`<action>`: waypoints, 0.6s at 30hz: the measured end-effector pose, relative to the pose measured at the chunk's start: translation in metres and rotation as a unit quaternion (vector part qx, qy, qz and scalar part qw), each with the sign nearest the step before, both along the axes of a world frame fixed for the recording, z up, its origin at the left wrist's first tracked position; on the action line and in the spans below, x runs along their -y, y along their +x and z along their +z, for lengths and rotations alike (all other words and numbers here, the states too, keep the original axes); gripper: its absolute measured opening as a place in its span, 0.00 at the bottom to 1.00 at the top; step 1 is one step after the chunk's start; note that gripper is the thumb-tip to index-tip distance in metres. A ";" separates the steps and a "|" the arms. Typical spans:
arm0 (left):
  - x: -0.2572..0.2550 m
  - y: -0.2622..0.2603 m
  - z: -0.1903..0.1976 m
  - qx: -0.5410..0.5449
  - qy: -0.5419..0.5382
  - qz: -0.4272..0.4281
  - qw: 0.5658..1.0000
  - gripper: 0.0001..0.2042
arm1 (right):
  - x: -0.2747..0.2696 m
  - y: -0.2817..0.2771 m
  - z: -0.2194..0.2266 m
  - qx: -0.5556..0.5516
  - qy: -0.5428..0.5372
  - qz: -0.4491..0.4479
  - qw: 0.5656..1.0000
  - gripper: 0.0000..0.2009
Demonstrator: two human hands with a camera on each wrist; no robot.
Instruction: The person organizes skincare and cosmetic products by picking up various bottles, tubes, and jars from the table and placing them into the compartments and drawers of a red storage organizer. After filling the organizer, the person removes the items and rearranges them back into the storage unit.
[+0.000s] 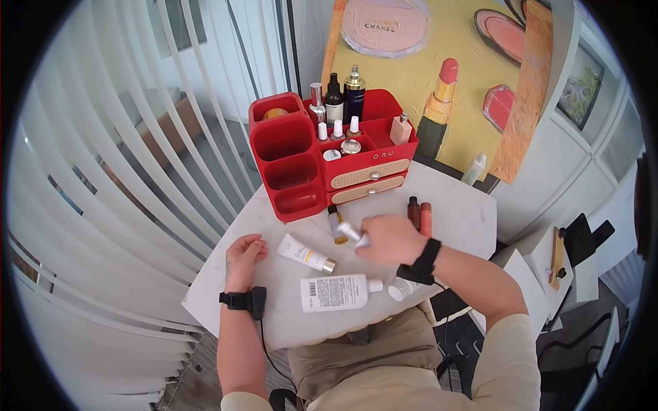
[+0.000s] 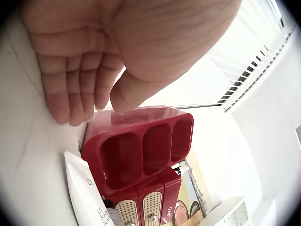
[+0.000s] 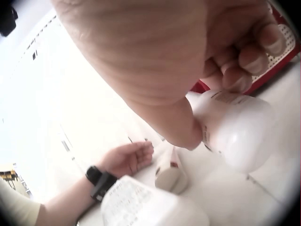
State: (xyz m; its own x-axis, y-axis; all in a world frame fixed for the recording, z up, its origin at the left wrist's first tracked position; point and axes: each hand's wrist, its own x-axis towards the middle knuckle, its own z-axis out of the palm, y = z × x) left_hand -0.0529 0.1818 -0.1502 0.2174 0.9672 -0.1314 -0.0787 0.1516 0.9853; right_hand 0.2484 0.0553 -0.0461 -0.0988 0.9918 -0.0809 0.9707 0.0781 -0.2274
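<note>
A small white bottle [image 1: 351, 233] [image 3: 244, 136] is gripped between the thumb and fingers of my right hand [image 1: 391, 240] [image 3: 150, 56], above the table's middle. My left hand [image 1: 244, 262] [image 2: 108, 52] rests at the table's left side, empty, its fingers loosely bent. Between the hands lies a white tube [image 1: 301, 252] [image 2: 87, 190] with a metallic cap. Nearer the body, a large white labelled bottle [image 1: 334, 293] [image 3: 136, 207] lies on its side. A slim bottle of yellowish liquid [image 1: 336, 227] lies just behind the held bottle.
A red organizer [image 1: 291, 144] [image 2: 122, 162] with bottles and two drawers stands at the back of the white table [image 1: 466, 205]. Brown [image 1: 413, 211] and coral [image 1: 426, 218] bottles sit right of it. A clear-white item [image 1: 399, 289] lies by the front edge, below my right wrist.
</note>
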 end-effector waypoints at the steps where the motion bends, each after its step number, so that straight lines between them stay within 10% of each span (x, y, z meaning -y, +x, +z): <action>1: 0.000 0.000 0.000 0.000 0.000 0.000 1.000 0.10 | 0.005 0.001 0.020 -0.037 0.034 -0.052 0.997 0.15; 9: 0.003 0.002 0.003 -0.018 0.013 -0.001 1.000 0.10 | -0.049 0.063 0.070 -0.196 0.374 -0.187 0.887 0.14; 18: 0.000 0.000 -0.004 -0.008 0.009 -0.006 1.000 0.09 | -0.129 0.074 0.057 -0.102 0.322 -0.246 0.908 0.12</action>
